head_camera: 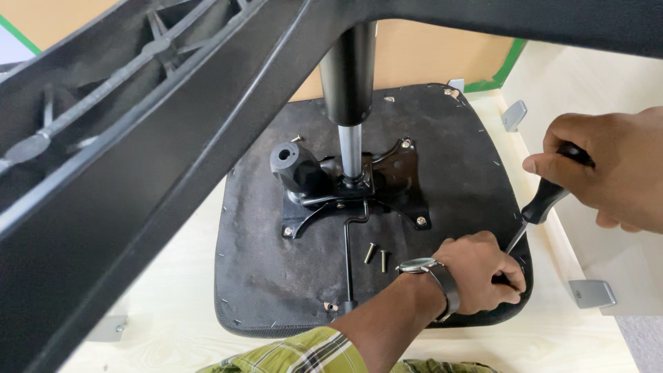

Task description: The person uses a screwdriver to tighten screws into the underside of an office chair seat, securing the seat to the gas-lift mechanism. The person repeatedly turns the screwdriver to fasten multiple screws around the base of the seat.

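**Screwdriver at the seat's edge, chair upside down**

Nearest the lens: black star-base leg (pixel 131 138) of the overturned chair, running from 7 o'clock up to 1, blocking the left half. Under it, gas cylinder (pixel 349 90) drops into the black tilt mechanism plate (pixel 359 190) at frame centre, knob (pixel 295 169) on its 9 o'clock side, lever rod (pixel 349 266) running down toward 6. Plate sits on the seat underside (pixel 276 276), which lies on a pale wood surface (pixel 159 324). Plate screws look seated at its corners. Two loose bolts (pixel 375 254) lie on the fabric just at 5 o'clock of the plate, apart from it.

Left hand (pixel 480 273), watch on wrist, closed tight around something at the seat's 4 o'clock edge, touching the fabric; what it pinches is hidden. Right hand (pixel 608 169) at 3 o'clock, wrapped firmly around the black handle of a screwdriver (pixel 542 207), shaft angled down into the left fist.

Step, my read: driving or loosening a fastener at the seat rim, tip being steadied. Next move likely needs the tip kept seated and straight while the right wrist turns; a slip would hit the left fingers.
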